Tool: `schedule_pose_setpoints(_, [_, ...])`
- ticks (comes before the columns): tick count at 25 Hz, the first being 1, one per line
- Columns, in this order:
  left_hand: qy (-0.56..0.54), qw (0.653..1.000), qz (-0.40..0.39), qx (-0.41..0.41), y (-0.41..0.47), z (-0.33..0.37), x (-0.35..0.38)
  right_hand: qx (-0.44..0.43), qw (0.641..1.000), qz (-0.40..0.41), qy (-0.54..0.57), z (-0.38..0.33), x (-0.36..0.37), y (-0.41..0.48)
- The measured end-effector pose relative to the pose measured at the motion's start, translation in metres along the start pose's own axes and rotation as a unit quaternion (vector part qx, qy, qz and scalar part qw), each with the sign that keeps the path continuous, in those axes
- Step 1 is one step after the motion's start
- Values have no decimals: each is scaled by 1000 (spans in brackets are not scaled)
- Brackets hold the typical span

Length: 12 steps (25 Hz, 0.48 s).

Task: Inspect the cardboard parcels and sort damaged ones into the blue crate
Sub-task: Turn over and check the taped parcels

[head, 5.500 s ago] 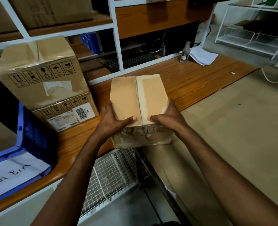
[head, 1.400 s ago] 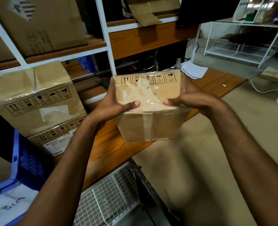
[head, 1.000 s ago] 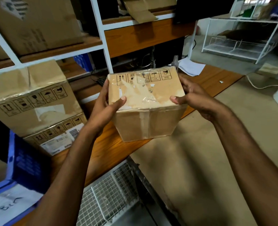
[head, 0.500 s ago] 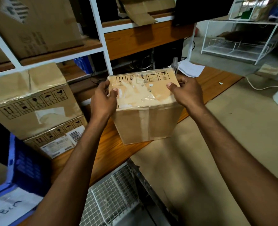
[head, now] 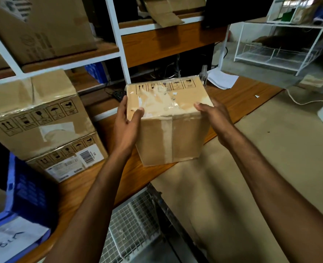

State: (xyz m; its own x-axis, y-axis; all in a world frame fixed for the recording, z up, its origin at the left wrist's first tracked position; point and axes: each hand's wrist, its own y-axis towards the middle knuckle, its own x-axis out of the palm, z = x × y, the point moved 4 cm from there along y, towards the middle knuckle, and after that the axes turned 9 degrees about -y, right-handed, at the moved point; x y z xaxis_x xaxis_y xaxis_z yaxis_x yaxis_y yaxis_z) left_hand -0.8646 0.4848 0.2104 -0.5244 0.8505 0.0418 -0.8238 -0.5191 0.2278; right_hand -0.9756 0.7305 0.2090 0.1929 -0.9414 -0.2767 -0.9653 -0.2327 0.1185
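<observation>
Cardboard parcel (head: 168, 118) sits mid-frame in a two-handed grip — left hand (head: 125, 128) pressed to its left side, thumb over the top; right hand (head: 212, 114) curled over the top right edge. Turning it slowly, face by face, would best show crushed corners or torn tape. Below it lies the tabletop (head: 242, 95); the blue crate (head: 26, 188) waits lower left.

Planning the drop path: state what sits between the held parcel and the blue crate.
Head view: two stacked boxes, with bare wooden tabletop in front of them.
</observation>
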Motion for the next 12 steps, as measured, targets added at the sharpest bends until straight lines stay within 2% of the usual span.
schedule_pose_setpoints(2, [-2,1000,-17,-2,-5,2,0,-3,999,-28,14,-2,3,-5])
schedule_pose_setpoints(5, [1,998,-66,2,-21,9,0,-23,999,-28,21,-4,-1,-17])
schedule_pose_setpoints(7, [27,994,-89,55,-21,26,-5,-69,997,-13,15,-22,-9,-22])
schedule_pose_setpoints(9, [91,989,-55,100,-8,50,-10,-116,992,21,-36,-52,-18,-19])
schedule_pose_setpoints(12, [189,975,36,109,4,65,-13,-152,973,95,-144,-72,-20,-7])
